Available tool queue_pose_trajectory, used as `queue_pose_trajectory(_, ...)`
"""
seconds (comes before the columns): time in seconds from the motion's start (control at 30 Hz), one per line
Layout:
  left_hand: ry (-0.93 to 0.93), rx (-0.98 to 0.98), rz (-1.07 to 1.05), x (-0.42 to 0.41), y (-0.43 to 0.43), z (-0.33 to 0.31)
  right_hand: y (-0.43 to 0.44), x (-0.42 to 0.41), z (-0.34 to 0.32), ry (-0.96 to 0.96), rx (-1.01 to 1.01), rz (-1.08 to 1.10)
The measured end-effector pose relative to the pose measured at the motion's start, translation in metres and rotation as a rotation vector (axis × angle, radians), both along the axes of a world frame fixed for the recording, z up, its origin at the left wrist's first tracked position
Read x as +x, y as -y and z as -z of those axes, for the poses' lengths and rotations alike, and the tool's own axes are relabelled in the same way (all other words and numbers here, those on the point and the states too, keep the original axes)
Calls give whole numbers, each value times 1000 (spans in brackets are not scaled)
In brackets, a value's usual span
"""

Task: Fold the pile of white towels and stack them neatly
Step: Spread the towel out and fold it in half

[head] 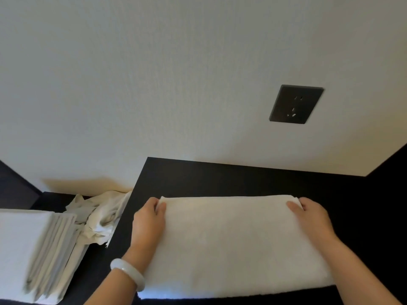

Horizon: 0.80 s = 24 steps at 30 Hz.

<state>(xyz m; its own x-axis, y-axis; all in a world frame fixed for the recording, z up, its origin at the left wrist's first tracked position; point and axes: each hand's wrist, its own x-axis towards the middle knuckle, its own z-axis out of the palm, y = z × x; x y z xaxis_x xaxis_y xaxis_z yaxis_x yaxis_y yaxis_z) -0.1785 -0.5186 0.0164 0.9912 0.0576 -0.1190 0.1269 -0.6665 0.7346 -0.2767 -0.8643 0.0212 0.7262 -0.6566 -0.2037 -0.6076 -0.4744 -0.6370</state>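
The white towel (231, 245) lies flat on the dark surface (220, 179), close to the near edge. It looks folded over already, thick and neat, and it runs long from left to right. The left hand (149, 219) holds the far left corner of the towel, with its fingers curled round the edge. The right hand (312, 216) holds the far right corner, with its thumb on top. Both hands grip the cloth.

Past the left edge of the surface, lower down, sits a stack of folded towels (33, 249). It has many layers, so I think a good part of the job is done. Between that stack and the surface lies a crumpled pile (99, 214) of white cloth that is not folded yet. So there is more to do. I think this towel needs one more fold, or it may be ready to go on the stack. After that, the crumpled ones need folding too.
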Motion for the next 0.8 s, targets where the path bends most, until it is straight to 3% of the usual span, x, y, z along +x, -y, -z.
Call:
queue_pose_trajectory(0.17,1,120,-41,-2,13,3,-10,4,12,-3,-209,55)
queue_pose_trajectory(0.33,25,115,-41,8,9,10,-13,2,17,108,-260,50)
queue_pose_trajectory(0.57,35,311,-24,10,12,16,-15,8,20,-64,-382,85)
queue_pose_trajectory(0.7,10,402,15,14,11,15,-8,9,17,-100,-320,106)
queue_pose_trajectory(0.8,11,407,26,14,10,16,0,7,16,-10,-161,84)
